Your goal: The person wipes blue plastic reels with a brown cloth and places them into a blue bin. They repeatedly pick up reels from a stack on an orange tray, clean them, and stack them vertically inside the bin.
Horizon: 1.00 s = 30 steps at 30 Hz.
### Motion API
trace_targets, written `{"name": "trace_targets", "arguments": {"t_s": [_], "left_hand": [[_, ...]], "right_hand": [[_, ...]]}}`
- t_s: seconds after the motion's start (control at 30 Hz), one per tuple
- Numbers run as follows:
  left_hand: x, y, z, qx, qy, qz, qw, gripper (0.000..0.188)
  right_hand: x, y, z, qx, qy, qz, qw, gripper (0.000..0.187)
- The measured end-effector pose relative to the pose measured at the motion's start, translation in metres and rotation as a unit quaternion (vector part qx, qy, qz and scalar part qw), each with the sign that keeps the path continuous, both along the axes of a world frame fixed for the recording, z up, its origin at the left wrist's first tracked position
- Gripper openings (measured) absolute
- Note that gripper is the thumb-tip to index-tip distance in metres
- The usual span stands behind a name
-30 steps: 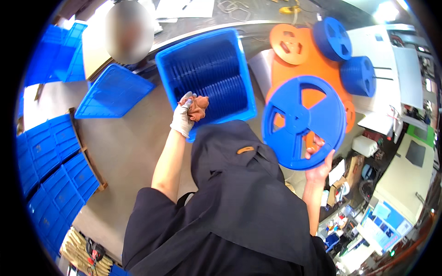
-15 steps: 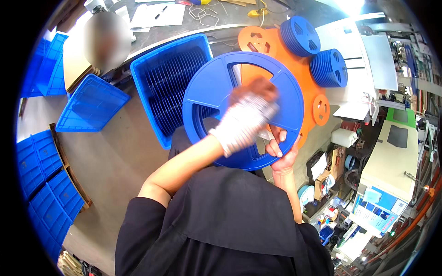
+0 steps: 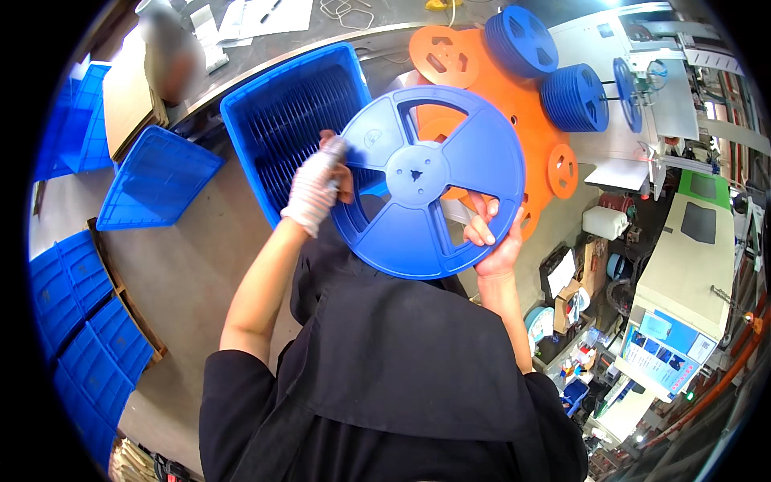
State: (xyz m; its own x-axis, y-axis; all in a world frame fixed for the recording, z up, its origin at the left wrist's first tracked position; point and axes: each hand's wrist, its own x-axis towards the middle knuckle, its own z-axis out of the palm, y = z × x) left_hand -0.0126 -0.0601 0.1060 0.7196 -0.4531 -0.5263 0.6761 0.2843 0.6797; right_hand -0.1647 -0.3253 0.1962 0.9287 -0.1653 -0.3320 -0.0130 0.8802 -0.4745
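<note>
A large blue plastic reel flange (image 3: 482,161), with a round hub and wide cut-outs, is held up before my body. My right hand (image 3: 494,241) is bare and grips its lower right rim, fingers coming through a cut-out. At the left rim is my left hand (image 3: 317,185), in a pale glove with bare fingertips. Its fingers are curled and partly blurred around something greyish that I cannot make out. Beside that hand stands a blue crate (image 3: 242,153) filled with a row of upright dark discs.
Behind the flange is an orange turntable (image 3: 530,136) bearing two stacks of blue discs (image 3: 514,48) and smaller orange discs (image 3: 562,171). A grey workbench (image 3: 385,14) runs along the far side. Blue crates (image 3: 72,281) stand at the left, a beige machine (image 3: 683,257) at the right.
My left hand has moved left from over the flange's hub to its left rim, uncovering the hub. The right hand keeps its hold on the lower right rim.
</note>
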Motion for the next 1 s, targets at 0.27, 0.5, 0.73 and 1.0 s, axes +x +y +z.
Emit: {"name": "trace_targets", "arguments": {"t_s": [0.27,0.5,0.73,1.0], "left_hand": [[-0.013,0.069,0.032,0.390,-0.688,-0.123,0.600,0.054],[-0.030,0.054,0.035,0.383,-0.692,-0.291,0.539,0.063],[-0.061,0.070,0.019,0.078,-0.299,-0.089,0.947,0.031],[-0.070,0.088,-0.003,-0.183,0.074,0.135,0.971,0.051]], "right_hand": [[0.022,-0.012,0.018,0.045,-0.019,-0.027,0.998,0.051],[0.054,-0.009,0.047,-0.066,0.032,0.057,0.996,0.073],[0.075,-0.015,0.052,-0.283,0.150,-0.039,0.947,0.073],[0.053,-0.043,0.006,-0.301,0.191,-0.079,0.931,0.068]]}}
